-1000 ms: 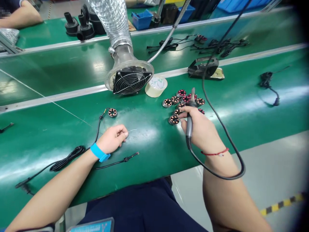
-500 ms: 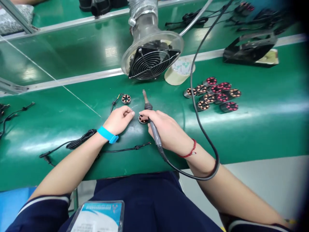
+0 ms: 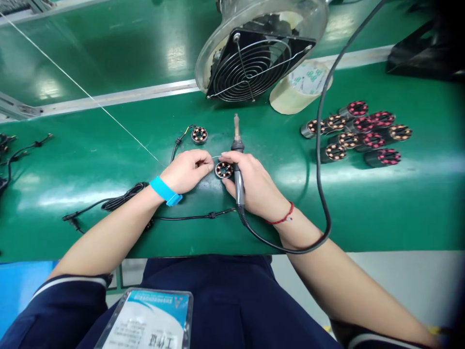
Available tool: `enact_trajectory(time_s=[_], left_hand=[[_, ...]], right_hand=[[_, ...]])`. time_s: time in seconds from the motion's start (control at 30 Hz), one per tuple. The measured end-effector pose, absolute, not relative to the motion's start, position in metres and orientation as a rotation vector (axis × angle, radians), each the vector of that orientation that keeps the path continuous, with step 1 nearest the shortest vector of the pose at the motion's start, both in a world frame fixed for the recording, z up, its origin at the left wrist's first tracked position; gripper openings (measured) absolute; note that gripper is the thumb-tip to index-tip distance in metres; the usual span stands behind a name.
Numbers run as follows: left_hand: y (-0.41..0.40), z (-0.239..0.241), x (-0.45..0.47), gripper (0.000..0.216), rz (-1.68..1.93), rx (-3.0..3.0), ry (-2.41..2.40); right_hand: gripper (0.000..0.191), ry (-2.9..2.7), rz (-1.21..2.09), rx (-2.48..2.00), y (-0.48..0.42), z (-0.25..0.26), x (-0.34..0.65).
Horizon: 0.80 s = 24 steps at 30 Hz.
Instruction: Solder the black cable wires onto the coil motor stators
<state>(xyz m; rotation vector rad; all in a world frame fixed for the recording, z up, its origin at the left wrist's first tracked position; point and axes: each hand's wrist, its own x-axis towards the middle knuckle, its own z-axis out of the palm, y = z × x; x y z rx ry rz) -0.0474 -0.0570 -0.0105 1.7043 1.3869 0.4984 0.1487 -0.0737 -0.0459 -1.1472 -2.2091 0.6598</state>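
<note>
My left hand [image 3: 187, 170] is closed in a pinch on a thin solder wire [image 3: 89, 94], which runs in from the upper left; its short end pokes out toward my right hand. My right hand [image 3: 258, 183] holds a soldering iron [image 3: 239, 186] with its tip pointing away from me. Thumb and fingers of that same hand also reach around a small motor stator [image 3: 219, 171] with copper windings, on the green table between my hands. Behind it lies another stator [image 3: 199, 136] with a black cable attached.
Several wound stators [image 3: 373, 141] stand grouped at the right. A fume extractor with a fan grille [image 3: 248, 75] hangs over the back, beside a tape roll [image 3: 286, 99]. Black cables [image 3: 125, 196] lie at the left and front. The iron's cord [image 3: 319, 145] loops over my right forearm.
The view has shifted closer and lower. My right fingers now sit at the side of the stator, uncovering its windings, and a solder end shows between my hands.
</note>
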Motion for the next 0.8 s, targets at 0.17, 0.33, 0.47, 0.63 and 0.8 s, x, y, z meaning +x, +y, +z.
enact_trajectory(time_s=[0.17, 0.33, 0.47, 0.63, 0.8], left_hand=[[-0.055, -0.007, -0.045, 0.016, 0.545, 1.493, 1.292], [-0.057, 0.0, -0.04, 0.033, 0.443, 1.398, 1.329], [-0.057, 0.005, -0.038, 0.032, 0.363, 1.376, 1.364], [-0.055, 0.001, -0.041, 0.02, 0.466, 1.289, 1.252], [-0.055, -0.001, -0.041, 0.031, 0.566, 1.302, 1.258]], right_hand=[[0.047, -2.199, 0.627, -1.152, -0.073, -0.045, 0.149], [0.043, -2.225, 0.525, -1.181, -0.076, -0.042, 0.147], [0.042, -2.225, 0.492, -1.169, -0.077, -0.043, 0.148], [0.05, -2.117, 0.598, -1.122, -0.076, -0.042, 0.151], [0.053, -2.03, 0.706, -1.125, -0.074, -0.041, 0.153]])
